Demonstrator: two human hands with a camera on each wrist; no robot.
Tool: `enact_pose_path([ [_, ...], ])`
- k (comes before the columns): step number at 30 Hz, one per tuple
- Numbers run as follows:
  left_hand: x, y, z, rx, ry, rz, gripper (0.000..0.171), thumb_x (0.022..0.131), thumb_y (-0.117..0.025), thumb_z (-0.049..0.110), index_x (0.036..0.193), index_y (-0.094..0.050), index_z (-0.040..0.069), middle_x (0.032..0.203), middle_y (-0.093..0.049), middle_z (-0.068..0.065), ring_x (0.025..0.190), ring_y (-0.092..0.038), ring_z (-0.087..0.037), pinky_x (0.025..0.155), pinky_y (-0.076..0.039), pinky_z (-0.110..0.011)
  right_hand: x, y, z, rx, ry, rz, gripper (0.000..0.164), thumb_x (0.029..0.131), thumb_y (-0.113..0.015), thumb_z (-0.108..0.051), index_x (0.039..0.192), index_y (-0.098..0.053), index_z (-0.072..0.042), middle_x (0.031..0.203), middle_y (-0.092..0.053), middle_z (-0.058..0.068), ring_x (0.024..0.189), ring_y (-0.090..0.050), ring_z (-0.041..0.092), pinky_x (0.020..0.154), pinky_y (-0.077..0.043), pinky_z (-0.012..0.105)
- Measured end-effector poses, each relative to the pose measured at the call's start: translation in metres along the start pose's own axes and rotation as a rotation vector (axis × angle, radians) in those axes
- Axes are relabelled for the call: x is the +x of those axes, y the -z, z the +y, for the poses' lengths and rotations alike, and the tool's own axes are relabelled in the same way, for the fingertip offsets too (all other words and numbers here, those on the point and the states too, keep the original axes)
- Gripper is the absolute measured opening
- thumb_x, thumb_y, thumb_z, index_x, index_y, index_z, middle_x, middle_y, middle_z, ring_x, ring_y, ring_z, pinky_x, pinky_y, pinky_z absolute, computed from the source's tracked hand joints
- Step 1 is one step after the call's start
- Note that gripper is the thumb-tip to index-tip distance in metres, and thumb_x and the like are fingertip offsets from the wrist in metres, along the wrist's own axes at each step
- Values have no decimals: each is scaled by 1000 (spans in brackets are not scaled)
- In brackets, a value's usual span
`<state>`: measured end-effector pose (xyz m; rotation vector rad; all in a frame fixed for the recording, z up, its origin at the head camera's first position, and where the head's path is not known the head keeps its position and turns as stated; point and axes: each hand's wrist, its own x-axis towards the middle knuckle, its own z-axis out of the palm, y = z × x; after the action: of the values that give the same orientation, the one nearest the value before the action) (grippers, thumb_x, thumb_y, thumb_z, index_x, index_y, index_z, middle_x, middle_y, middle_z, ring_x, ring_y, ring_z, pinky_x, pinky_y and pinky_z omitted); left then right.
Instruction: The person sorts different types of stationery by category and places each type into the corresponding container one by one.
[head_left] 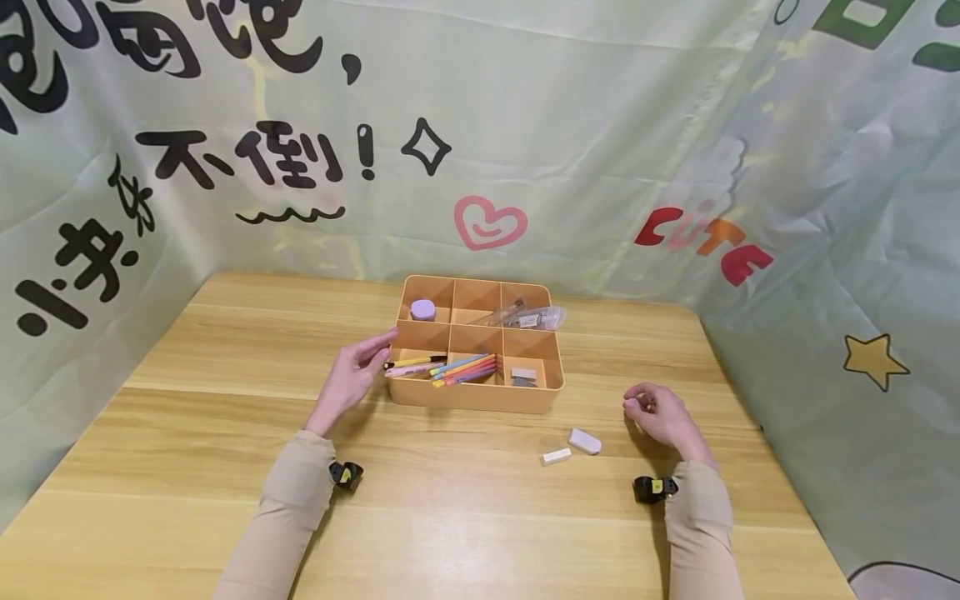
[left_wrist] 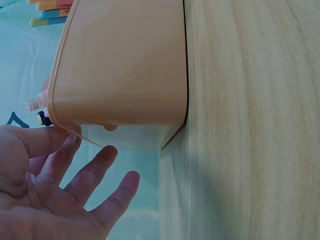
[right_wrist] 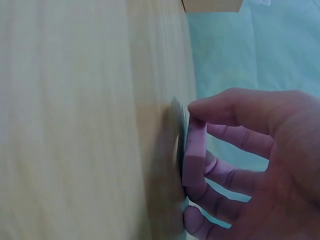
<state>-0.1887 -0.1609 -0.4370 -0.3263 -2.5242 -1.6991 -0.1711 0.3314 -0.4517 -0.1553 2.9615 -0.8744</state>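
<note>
At the left side of an orange-tan six-compartment organizer [head_left: 472,398], my left hand [head_left: 354,372] touches the wall near the rim. Its fingers are spread and fairly straight in the left wrist view, close to the organizer's corner [left_wrist: 120,65]. My right hand [head_left: 663,414] is low over the table's right part and pinches a pink eraser [right_wrist: 195,155] between thumb and fingers. Two more erasers lie to its left: a lilac-white one [head_left: 585,442] and a smaller white one [head_left: 557,457].
Pens [head_left: 416,363] and colored markers [head_left: 468,369] lean in the organizer's front compartments; grey-white small blocks [head_left: 523,375] sit front right. Behind are a purple round item [head_left: 423,310] and clear plastic packaging [head_left: 536,318]. Printed cloth [head_left: 585,167] hangs around the wooden table [head_left: 187,400].
</note>
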Motion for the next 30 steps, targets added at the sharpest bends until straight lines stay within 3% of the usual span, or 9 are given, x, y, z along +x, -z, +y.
enact_pose_path([
  [21, 1, -1, -1, -6, -3, 6, 39, 101, -53, -1, 139, -54, -5, 149, -52, -21, 135, -54, -40, 112, -43, -42, -1, 3, -6, 20, 15, 39, 34, 103, -55, -16, 124, -57, 11, 98, -66, 22, 84, -63, 22, 72, -49, 30],
  [30, 0, 0, 0, 8, 15, 2, 39, 102, -52, 2, 141, -54, -2, 150, -51, -20, 135, -54, -39, 113, -43, -44, 6, 6, -24, 1, 73, 84, 34, 103, -55, -16, 125, -57, 11, 100, -64, 23, 84, -61, 26, 71, -48, 32],
])
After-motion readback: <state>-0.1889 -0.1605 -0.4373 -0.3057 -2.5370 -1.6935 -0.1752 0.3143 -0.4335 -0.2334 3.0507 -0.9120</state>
